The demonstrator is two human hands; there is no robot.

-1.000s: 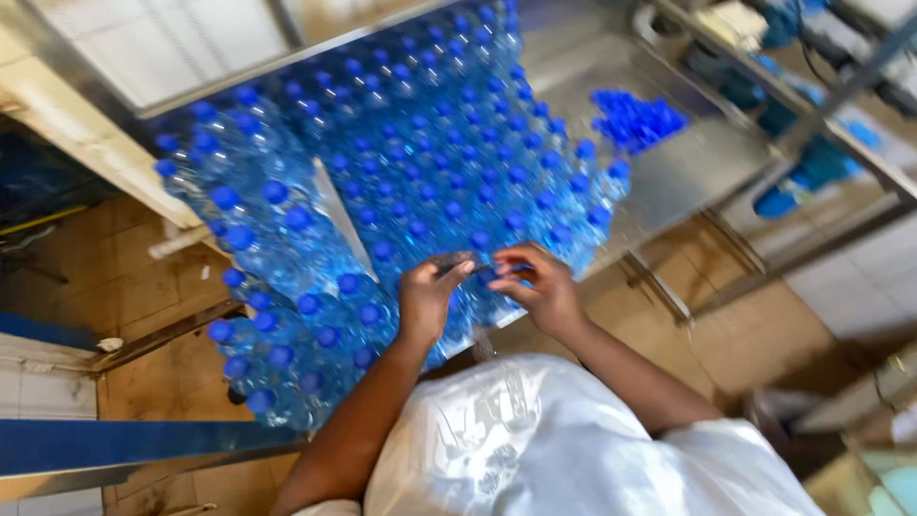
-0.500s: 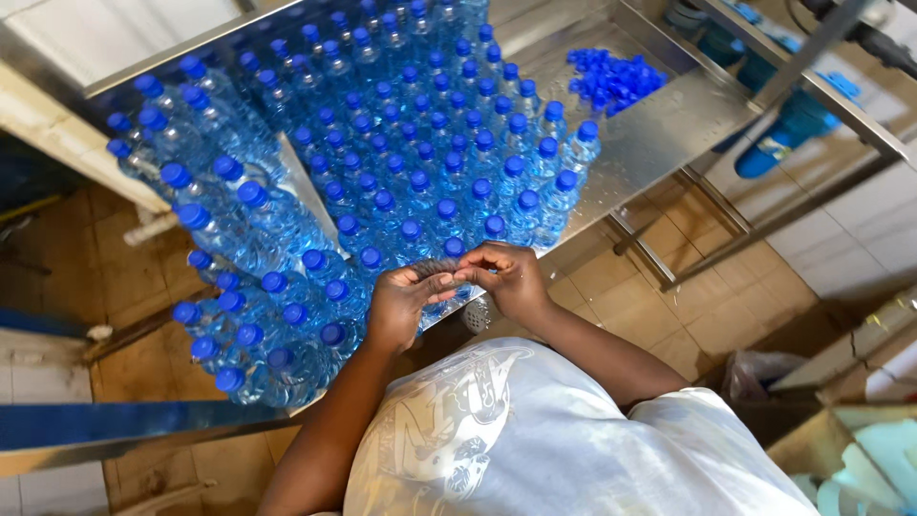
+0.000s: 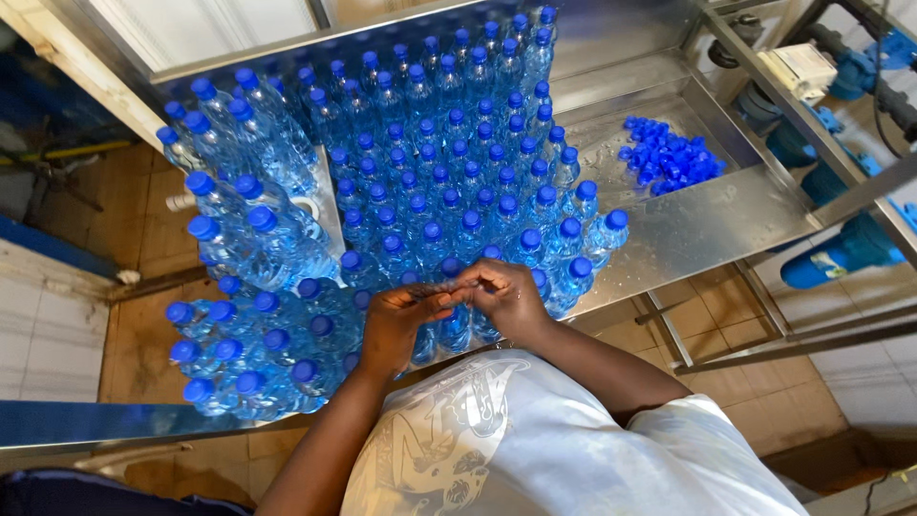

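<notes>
While both hands meet at the near edge of the steel bench (image 3: pixel 726 229) | left hand (image 3: pixel 396 325) and right hand (image 3: pixel 506 298) pinch one capped bottle (image 3: pixel 457 330) | loose blue caps (image 3: pixel 669 162) lie toward the right edge

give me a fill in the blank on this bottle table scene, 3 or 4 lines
1. The caps on the water bottles are all ____ in colour.
2. The left hand and right hand meet over a bottle at the ____ edge of the crowd of bottles, closest to the person.
3. A heap of loose caps lies on the bare metal table to the ____ of the bottles.
4. The person wears a ____ shirt.

Missing words: blue; near; right; white
</notes>
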